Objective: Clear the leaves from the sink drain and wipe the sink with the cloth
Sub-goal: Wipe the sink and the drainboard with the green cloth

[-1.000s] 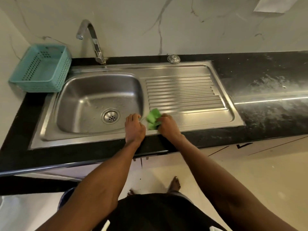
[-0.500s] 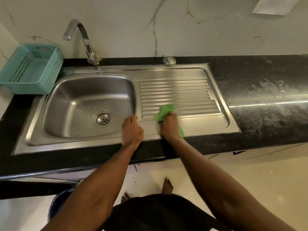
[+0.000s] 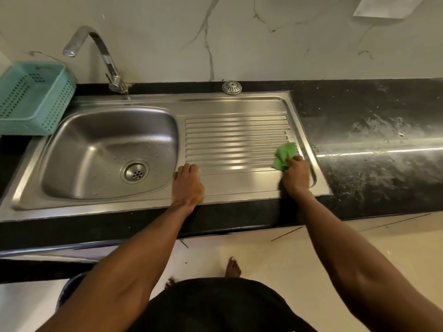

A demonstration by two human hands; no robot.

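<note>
A stainless steel sink has its bowl at the left and a ribbed draining board at the right. The round drain in the bowl shows no leaves. My right hand grips a crumpled green cloth against the right end of the draining board. My left hand rests flat on the sink's front rim beside the bowl, fingers straight, holding nothing.
A curved chrome tap stands behind the bowl. A teal perforated basket sits at the far left. A loose metal drain cover lies behind the sink. Dusty black countertop stretches right. A blue bin stands on the floor below.
My right hand has swept the green cloth rightward along the draining board, from beside the bowl to the right end. My left hand has stayed on the front rim.
</note>
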